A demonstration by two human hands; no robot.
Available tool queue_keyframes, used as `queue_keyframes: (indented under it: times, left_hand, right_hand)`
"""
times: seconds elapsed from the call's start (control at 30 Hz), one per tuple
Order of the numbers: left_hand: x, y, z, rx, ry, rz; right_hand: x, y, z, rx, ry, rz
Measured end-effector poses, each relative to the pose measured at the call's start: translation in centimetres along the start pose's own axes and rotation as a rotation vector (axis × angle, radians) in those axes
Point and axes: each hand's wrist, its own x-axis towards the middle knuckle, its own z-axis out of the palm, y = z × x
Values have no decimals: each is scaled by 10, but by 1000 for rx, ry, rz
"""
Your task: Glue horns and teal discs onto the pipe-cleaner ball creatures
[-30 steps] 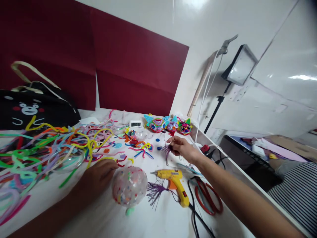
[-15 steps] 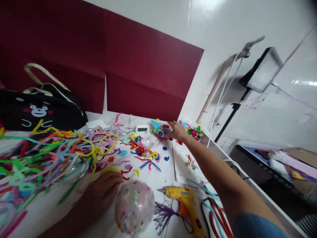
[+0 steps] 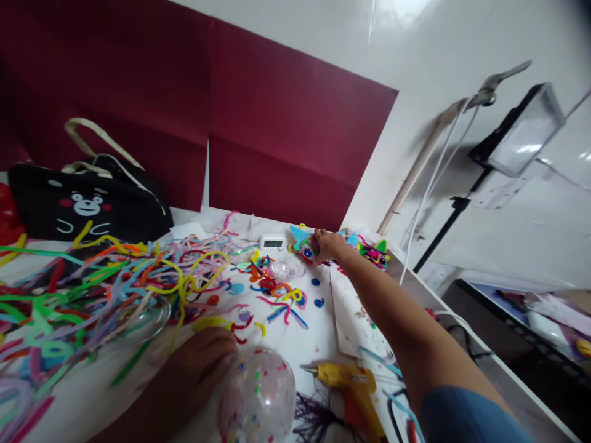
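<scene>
My right hand (image 3: 330, 245) reaches to the back of the table, its fingers closed over a round, many-coloured pipe-cleaner figure (image 3: 308, 251) with blue ear-like parts and an eye. The hand hides much of that figure. Another pipe-cleaner figure (image 3: 376, 253), pink, black and green, lies to the right of it. In the front, my left hand (image 3: 210, 354) lies low on the table with its fingers stretched out, dim in shadow. Its fingertips are beside a clear ball (image 3: 257, 394) with coloured specks; whether they touch it I cannot tell.
A yellow glue gun (image 3: 346, 378) and a purple tassel (image 3: 314, 415) lie right of the ball. Loose pipe cleaners (image 3: 111, 289) cover the left side. A clear dome (image 3: 285, 269), a small white digital clock (image 3: 272, 242) and a black bag (image 3: 87, 206) stand farther back.
The view has shifted, so most things appear farther right. My right hand has closed further over the many-coloured figure, covering more of it. My left hand stays beside the ball.
</scene>
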Motion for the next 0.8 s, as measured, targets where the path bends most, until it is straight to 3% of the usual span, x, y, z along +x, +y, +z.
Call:
queue_keyframes:
  times: [0.43,0.8]
  left_hand:
    - [2,-1,1,33,-46,24]
    - [0,2,0,53,-71,30]
  right_hand:
    - [-7,-10,9,-61,6,39]
    - [-18,-9,-8,-66,79,65]
